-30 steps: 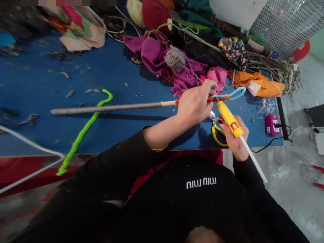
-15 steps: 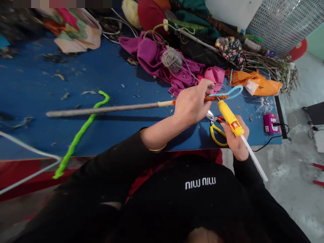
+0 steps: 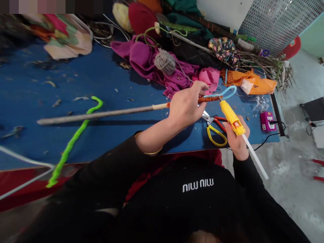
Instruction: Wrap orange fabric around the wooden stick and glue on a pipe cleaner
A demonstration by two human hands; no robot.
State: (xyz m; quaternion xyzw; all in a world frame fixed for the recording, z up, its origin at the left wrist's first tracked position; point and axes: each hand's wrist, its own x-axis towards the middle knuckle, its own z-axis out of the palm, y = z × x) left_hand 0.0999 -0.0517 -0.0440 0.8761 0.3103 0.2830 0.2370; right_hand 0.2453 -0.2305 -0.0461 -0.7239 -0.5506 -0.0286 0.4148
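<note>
My left hand (image 3: 186,104) is closed round a long stick (image 3: 113,113), wrapped in grey along most of its length and in rust-brown near the right end. A light blue pipe cleaner (image 3: 231,91) loops out from that brown end. My right hand (image 3: 237,138) grips a yellow hot glue gun (image 3: 231,116), with a white glue stick (image 3: 255,158) sticking out of its back. The gun's nozzle is at the brown-wrapped end, touching it or very close. Beneath, between my hands, lie scissors (image 3: 217,135) with red and yellow handles, partly hidden. A bright green pipe cleaner (image 3: 69,148) passes under the stick.
Purple cloth (image 3: 144,57) with a grey yarn ball (image 3: 165,61) lies at the back of the blue table (image 3: 83,81). Further right are an orange fabric bundle (image 3: 262,85), twigs and a purple power socket (image 3: 267,121) with a black cord. A white cable (image 3: 27,160) hangs at the front left.
The whole view has shifted slightly, so the table things appear further left. The glue gun's nozzle has moved a little right along the brown wrapping. Both hands keep their hold.
</note>
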